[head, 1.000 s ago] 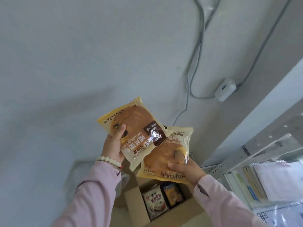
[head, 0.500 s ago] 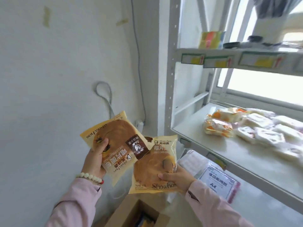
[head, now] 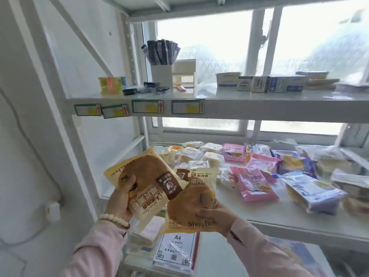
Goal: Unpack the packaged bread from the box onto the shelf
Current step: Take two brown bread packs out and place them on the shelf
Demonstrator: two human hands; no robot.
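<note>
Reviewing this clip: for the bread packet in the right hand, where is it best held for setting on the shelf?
Probably its lower edge, from the near side, as the right hand grips it, thumb across the front. The bread packet is flat and roughly upright, so its top edge is free to lead onto the middle shelf.

Your left hand [head: 119, 198]: grips a yellow bread packet [head: 145, 182], print upside down, thumb on its front.
Your right hand [head: 215, 216]: holds a second bread packet [head: 191, 204], its upper corner tucked behind the first.
Middle shelf [head: 249, 212]: carries many wrapped breads [head: 254, 184] just beyond your packets.
</note>
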